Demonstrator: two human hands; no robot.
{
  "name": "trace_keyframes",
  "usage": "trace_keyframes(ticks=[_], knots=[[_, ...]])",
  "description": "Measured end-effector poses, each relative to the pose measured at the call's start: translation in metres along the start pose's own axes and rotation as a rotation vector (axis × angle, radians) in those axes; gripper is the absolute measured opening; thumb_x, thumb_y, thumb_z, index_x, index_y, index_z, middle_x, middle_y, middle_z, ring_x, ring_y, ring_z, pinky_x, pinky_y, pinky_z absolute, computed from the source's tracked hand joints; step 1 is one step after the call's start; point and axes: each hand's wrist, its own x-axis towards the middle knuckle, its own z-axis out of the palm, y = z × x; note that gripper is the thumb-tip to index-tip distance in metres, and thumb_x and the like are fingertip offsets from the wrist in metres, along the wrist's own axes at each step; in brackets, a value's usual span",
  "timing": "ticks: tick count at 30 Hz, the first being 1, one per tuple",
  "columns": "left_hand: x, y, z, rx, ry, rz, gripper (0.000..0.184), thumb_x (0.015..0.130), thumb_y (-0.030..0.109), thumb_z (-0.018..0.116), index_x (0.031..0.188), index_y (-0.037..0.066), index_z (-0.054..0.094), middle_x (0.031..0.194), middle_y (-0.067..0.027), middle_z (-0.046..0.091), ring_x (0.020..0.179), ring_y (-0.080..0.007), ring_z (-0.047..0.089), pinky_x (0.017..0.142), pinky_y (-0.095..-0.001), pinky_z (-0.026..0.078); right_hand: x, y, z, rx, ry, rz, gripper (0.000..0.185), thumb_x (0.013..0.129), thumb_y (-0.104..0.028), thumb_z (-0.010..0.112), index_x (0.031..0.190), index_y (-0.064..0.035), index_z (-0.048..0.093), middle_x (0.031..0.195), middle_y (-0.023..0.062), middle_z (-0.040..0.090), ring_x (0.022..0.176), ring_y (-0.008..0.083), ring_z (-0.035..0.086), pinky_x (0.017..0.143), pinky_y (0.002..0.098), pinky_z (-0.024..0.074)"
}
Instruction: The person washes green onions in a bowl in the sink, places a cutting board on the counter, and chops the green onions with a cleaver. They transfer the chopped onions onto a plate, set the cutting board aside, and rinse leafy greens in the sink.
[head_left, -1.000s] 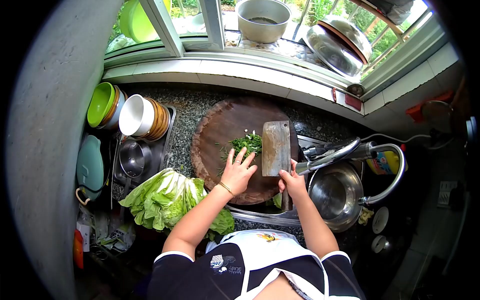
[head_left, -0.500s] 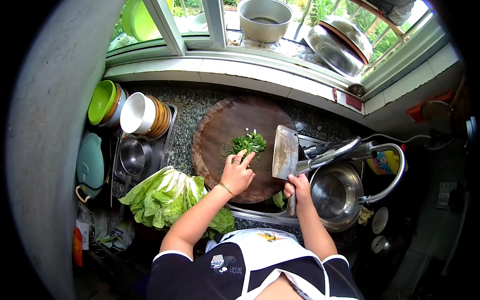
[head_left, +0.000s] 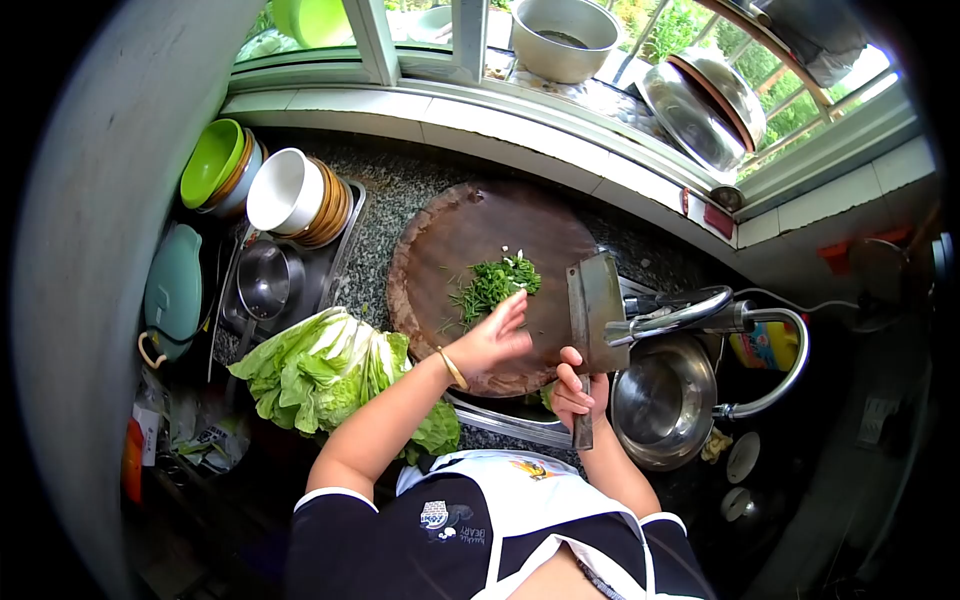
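A pile of chopped green herbs (head_left: pixel 495 287) with a few white bits lies on a round wooden chopping board (head_left: pixel 450 220). My left hand (head_left: pixel 494 334), a gold bangle on its wrist, hovers at the near edge of the herbs with its fingers stretched out and holding nothing. In my right hand (head_left: pixel 580 394) is the handle of a cleaver (head_left: pixel 597 312). Its broad blade stands raised over the board's right edge, near the faucet. Left of the board is a head of leafy lettuce (head_left: pixel 320 370), close to my left forearm.
To the right, a curved faucet (head_left: pixel 790 375) arches over a metal basin (head_left: pixel 660 405). Stacked bowls (head_left: pixel 285 192) and a small metal pan (head_left: pixel 265 280) sit on a tray at the left. On the window ledge stand a pot (head_left: pixel 565 45) and metal basins (head_left: pixel 690 115).
My left hand has moved off the herbs slightly right, its fingers straightening. The cleaver has turned in my right hand, its blade shifting right and its handle more upright. The view has shifted a little.
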Motion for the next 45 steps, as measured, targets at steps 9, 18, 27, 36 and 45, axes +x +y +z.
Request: trace_keyframes(ticks=[9, 18, 27, 36, 45], knots=[[-0.012, 0.027, 0.003, -0.914, -0.041, -0.024, 0.071, 0.088, 0.054, 0.041, 0.139, 0.009, 0.020, 0.128, -0.0196, 0.045, 0.117, -0.0276, 0.047, 0.099, -0.0383, 0.038, -0.006, 0.005, -0.009, -0.069, 0.034, 0.132, 0.026, 0.094, -0.030, 0.038, 0.102, -0.0058, 0.041, 0.072, 0.0130, 0.050, 0.041, 0.0111, 0.046, 0.039, 0.0223, 0.0384], [-0.013, 0.028, 0.011, 0.947, 0.216, 0.474, 0.059, 0.084, 0.025, 0.057, 0.134, 0.004, 0.036, 0.143, -0.0135, 0.028, 0.135, -0.0301, 0.018, 0.109, -0.0417, 0.016, -0.005, 0.014, -0.004, -0.125, -0.019, 0.235, 0.031, 0.094, -0.037, 0.040, 0.104, -0.0074, 0.043, 0.071, 0.0135, 0.051, 0.039, 0.0093, 0.045, 0.037, 0.0212, 0.0381], [0.044, -0.009, -0.045, 1.196, 0.455, 0.260, 0.063, 0.085, 0.044, 0.051, 0.131, 0.003, 0.039, 0.136, -0.0197, 0.036, 0.133, -0.0321, 0.024, 0.108, -0.0448, 0.015, -0.039, 0.028, -0.014, -0.032, 0.039, 0.416, 0.040, 0.092, -0.045, 0.039, 0.108, -0.0088, 0.043, 0.067, 0.0128, 0.050, 0.036, 0.0074, 0.042, 0.032, 0.0203, 0.0343], [-0.028, 0.006, -0.001, 1.463, 0.226, 0.089, 0.066, 0.073, 0.022, 0.063, 0.131, 0.007, 0.037, 0.142, -0.0251, 0.021, 0.135, -0.0409, 0.003, 0.101, -0.0636, 0.001, -0.010, 0.024, 0.005, -1.145, 0.712, -0.093, 0.024, 0.094, -0.033, 0.041, 0.096, -0.0088, 0.041, 0.061, 0.0066, 0.050, 0.036, 0.0114, 0.042, 0.033, 0.0225, 0.0362], [-0.061, 0.024, 0.054, 0.805, 0.366, 0.079, 0.067, 0.075, 0.036, 0.065, 0.125, 0.005, 0.032, 0.091, -0.0246, 0.060, 0.089, -0.0400, 0.059, 0.079, -0.0520, 0.043, 0.082, 0.064, 0.044, -1.620, 0.301, -0.598, 0.037, 0.090, -0.015, 0.050, 0.120, 0.0001, 0.035, 0.098, 0.0091, 0.052, 0.088, 0.0147, 0.052, 0.080, 0.0293, 0.0433]])
